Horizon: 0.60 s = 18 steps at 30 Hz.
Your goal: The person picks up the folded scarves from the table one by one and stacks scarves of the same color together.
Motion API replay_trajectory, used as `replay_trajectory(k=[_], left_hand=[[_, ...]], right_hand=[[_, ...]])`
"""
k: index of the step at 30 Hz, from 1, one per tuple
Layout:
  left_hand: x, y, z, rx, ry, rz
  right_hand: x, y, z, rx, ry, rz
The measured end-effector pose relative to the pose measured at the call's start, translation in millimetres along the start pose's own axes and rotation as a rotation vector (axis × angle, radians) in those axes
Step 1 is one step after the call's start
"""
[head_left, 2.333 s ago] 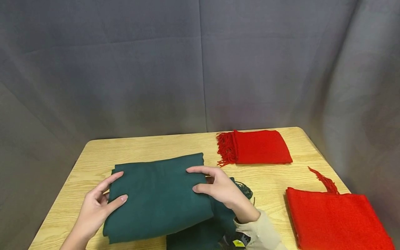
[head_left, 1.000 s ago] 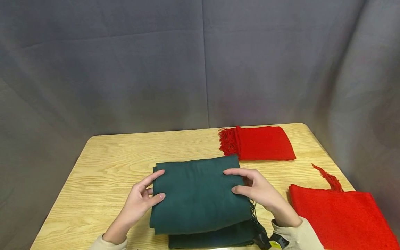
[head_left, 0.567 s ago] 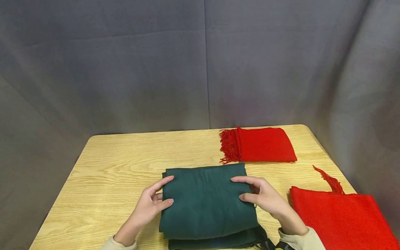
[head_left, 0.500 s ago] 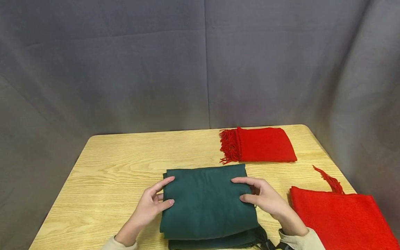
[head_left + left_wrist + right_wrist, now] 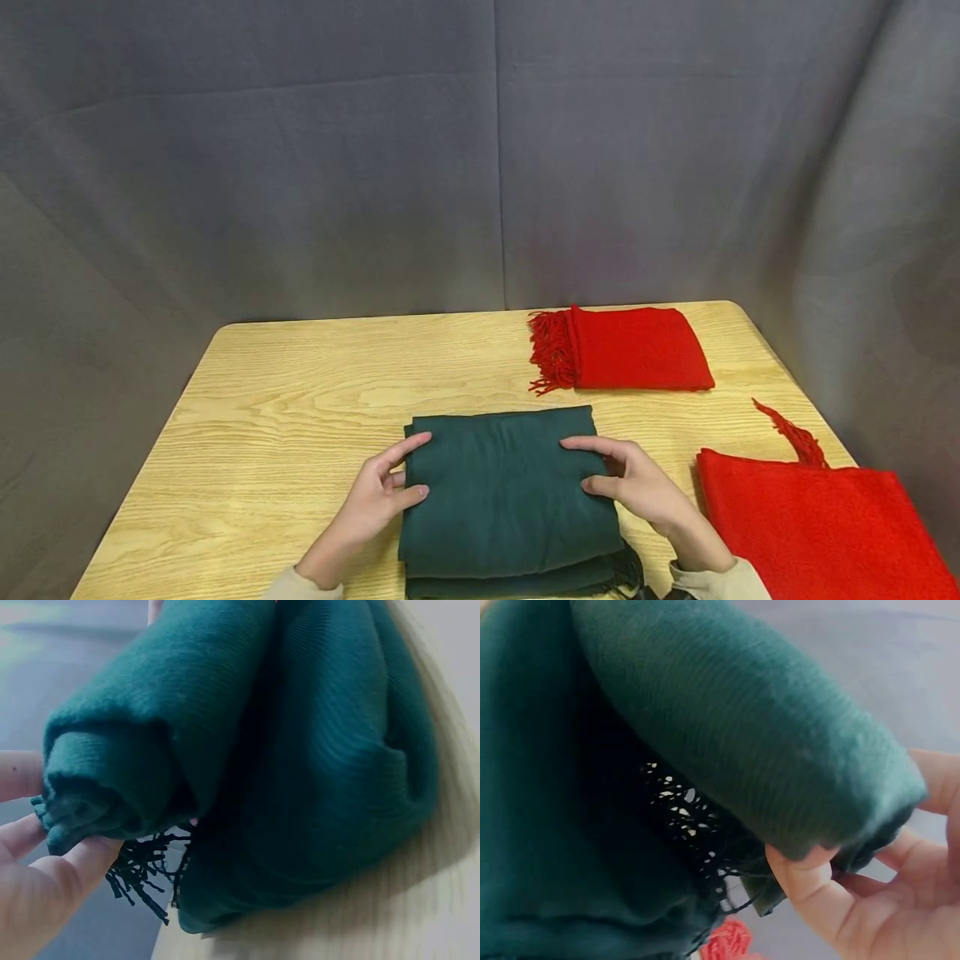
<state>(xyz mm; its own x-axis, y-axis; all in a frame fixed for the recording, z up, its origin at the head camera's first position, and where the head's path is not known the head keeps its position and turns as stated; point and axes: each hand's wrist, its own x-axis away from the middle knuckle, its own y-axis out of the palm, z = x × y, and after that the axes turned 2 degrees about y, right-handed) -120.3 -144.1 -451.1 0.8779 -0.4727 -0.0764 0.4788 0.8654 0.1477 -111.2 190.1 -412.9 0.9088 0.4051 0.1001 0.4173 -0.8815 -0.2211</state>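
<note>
A dark green folded scarf (image 5: 510, 492) is between my two hands at the table's near side. My left hand (image 5: 378, 497) grips its left end, thumb and index finger spread on the upper face. At the opposite end my right hand (image 5: 637, 483) holds it the same way. In the left wrist view the gripped end (image 5: 112, 780) looks rolled in layers. Below it lies more folded green cloth (image 5: 300, 825), with dark fringe (image 5: 697, 825) in the gap in the right wrist view. Whether both are one scarf I cannot tell.
On the wooden table (image 5: 300, 375), a folded red scarf (image 5: 637, 348) with fringe to its left lies at the back right. Another red folded scarf (image 5: 817, 525) lies at the front right, a fringe tuft (image 5: 795, 433) sticking out behind. A grey curtain (image 5: 375, 167) hangs behind.
Both hands have carried the green scarf rightward over the lower green cloth. In the last half second it shifted slightly right and nearer me. The red scarves stay put.
</note>
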Motion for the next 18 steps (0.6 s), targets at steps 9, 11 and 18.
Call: replay_trajectory(k=[9,11,18], left_hand=[[-0.2,1.4,-12.0,0.013,-0.072,0.052],[0.0,1.5,-14.7,0.022,-0.086,0.062],[0.9,2.3,-19.6,0.066,-0.075,0.064]], right_hand=[[-1,3.4,18,-0.037,0.047,0.007],[-1,4.4,21,-0.037,0.046,0.007],[0,5.8,32,-0.043,0.06,0.015]])
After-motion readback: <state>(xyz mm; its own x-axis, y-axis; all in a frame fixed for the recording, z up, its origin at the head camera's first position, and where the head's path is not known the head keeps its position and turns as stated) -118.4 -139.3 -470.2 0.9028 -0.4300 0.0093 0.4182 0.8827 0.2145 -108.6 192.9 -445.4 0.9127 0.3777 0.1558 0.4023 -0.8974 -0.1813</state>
